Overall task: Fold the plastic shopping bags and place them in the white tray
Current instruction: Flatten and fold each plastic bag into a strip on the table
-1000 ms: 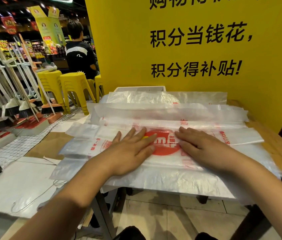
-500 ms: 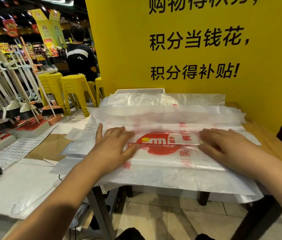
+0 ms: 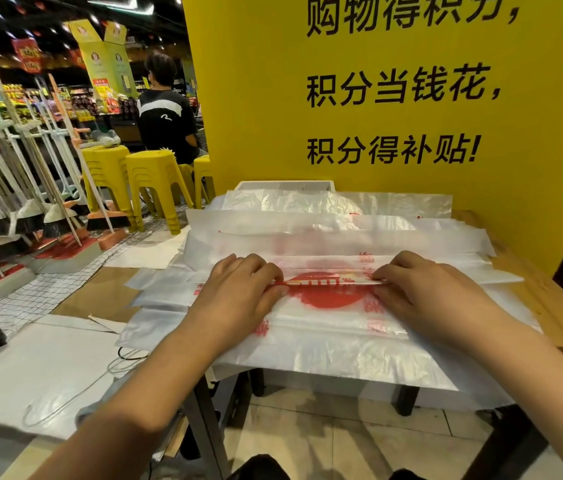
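A stack of flat translucent plastic shopping bags (image 3: pixel 335 344) with red print covers the small wooden table (image 3: pixel 550 310). The top bag (image 3: pixel 328 292), with a red round logo, lies folded into a long strip. My left hand (image 3: pixel 238 292) and my right hand (image 3: pixel 425 292) sit side by side on it, fingers curled, pinching the strip's folded edge at either side of the logo. The white tray (image 3: pixel 283 186) stands at the back of the table against the yellow wall, mostly hidden behind the bags.
A yellow sign wall (image 3: pixel 394 98) rises right behind the table. Yellow stools (image 3: pixel 155 181) and a broom rack (image 3: pixel 31 202) stand to the left, where a person in black (image 3: pixel 166 123) sits. White sheets and a cable lie on the floor at left.
Both hands slid apart along the bag, then came back toward the logo. Their flat fingers have curled and now pinch the folded edge.
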`<action>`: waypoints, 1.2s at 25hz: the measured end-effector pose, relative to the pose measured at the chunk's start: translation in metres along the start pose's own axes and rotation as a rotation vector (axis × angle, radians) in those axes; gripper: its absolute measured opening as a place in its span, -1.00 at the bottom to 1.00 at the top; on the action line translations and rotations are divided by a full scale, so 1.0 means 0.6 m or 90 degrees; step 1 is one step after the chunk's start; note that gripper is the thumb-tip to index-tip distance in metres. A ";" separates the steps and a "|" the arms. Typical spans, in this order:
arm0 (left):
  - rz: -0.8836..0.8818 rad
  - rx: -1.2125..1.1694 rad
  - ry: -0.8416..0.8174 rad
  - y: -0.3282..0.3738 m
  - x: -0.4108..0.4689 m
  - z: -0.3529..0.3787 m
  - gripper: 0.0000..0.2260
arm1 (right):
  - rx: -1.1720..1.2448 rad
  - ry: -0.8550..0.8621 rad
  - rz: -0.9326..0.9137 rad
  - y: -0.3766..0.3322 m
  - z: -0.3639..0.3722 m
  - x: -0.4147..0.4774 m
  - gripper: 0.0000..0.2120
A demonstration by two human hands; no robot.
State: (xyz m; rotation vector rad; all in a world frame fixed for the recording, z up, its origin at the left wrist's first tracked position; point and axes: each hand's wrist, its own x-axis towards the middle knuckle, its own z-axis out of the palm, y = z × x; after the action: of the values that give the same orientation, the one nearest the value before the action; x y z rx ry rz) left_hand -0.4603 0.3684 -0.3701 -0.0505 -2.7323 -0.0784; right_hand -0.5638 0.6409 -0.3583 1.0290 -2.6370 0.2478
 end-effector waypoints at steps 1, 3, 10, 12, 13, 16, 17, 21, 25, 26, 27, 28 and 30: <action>-0.003 -0.002 0.000 0.000 0.001 -0.001 -0.50 | 0.021 -0.002 0.005 -0.002 -0.001 0.001 -0.65; -0.022 -0.018 -0.009 0.000 0.003 -0.006 -0.60 | 0.061 -0.009 0.017 -0.003 -0.008 0.003 -0.62; -0.091 -0.021 -0.044 -0.010 0.061 -0.041 -0.70 | 0.008 -0.059 0.063 0.001 -0.027 0.059 -0.70; -0.106 -0.005 -0.039 -0.011 0.072 -0.042 -0.70 | -0.008 -0.031 0.074 0.007 -0.015 0.074 -0.70; -0.107 -0.003 -0.039 -0.012 0.076 -0.038 -0.69 | -0.009 -0.005 0.074 0.008 -0.008 0.077 -0.72; -0.104 -0.002 -0.035 -0.020 0.075 -0.022 -0.69 | -0.001 0.047 0.057 0.006 0.010 0.079 -0.74; -0.105 0.000 -0.038 -0.022 0.073 -0.017 -0.68 | 0.000 0.039 0.059 0.007 0.016 0.079 -0.71; -0.113 -0.008 -0.085 -0.025 0.066 -0.005 -0.62 | -0.018 0.003 0.053 0.008 0.035 0.077 -0.65; -0.120 -0.039 -0.132 -0.025 0.061 -0.002 -0.62 | 0.038 -0.004 0.049 0.003 0.037 0.071 -0.68; -0.122 -0.052 -0.131 -0.024 0.060 -0.002 -0.65 | 0.061 -0.005 0.052 0.002 0.036 0.072 -0.70; -0.123 -0.066 -0.128 -0.023 0.059 -0.002 -0.67 | 0.076 -0.007 0.052 0.002 0.035 0.073 -0.71; -0.125 -0.077 -0.128 -0.021 0.058 -0.003 -0.69 | 0.086 -0.008 0.050 0.001 0.037 0.073 -0.73; -0.133 -0.081 -0.143 -0.020 0.054 -0.002 -0.69 | 0.119 -0.009 0.046 0.003 0.043 0.069 -0.74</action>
State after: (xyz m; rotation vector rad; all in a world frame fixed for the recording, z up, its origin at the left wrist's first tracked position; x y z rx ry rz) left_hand -0.4901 0.3570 -0.3566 0.2034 -2.9444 -0.3234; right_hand -0.5992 0.6093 -0.3686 0.9943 -2.7080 0.5142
